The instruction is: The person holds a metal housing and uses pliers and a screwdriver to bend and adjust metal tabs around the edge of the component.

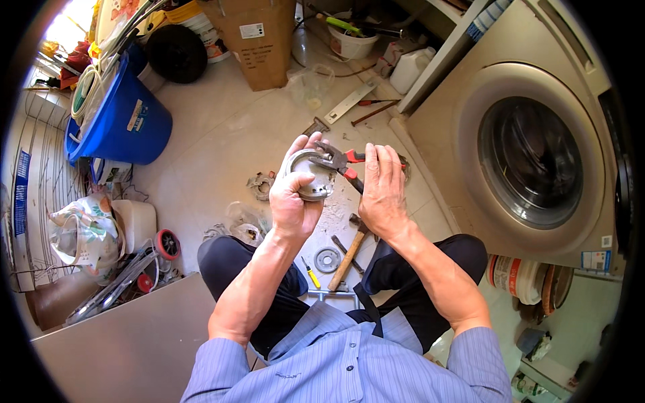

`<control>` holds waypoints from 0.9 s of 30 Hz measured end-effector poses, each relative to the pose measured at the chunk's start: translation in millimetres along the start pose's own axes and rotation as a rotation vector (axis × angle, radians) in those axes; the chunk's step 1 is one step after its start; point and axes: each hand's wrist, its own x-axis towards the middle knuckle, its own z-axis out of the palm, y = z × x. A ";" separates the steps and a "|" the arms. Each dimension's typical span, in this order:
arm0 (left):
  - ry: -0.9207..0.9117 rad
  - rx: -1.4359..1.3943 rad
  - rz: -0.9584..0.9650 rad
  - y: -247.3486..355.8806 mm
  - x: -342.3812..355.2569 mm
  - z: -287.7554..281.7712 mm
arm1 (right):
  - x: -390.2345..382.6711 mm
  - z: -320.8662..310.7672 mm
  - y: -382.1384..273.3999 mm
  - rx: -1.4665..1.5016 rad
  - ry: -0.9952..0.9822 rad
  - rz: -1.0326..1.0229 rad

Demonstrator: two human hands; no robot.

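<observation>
Your left hand (293, 207) clasps the round rimmed metal part (323, 177) in curled fingers, apparently steadying it against the pliers (341, 162) that your right hand (384, 193) holds in its fingers.

Pale floor (201, 164) stretches across the middle of the frame, tile joints showing at right. Bright light (62, 28) blazes near the upper left corner, and just below it, a pale, lined wall (41, 124) hugs the left edge! Upper right, a big silver washing machine (531, 161), white shelf frame (440, 64) beside it; lower left, a flat grey panel (127, 342).
</observation>
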 end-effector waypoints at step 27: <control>-0.022 0.262 -0.115 11.0 -1.4 -16.0 | 2.3 23.1 27.5 0.266 -0.064 -0.110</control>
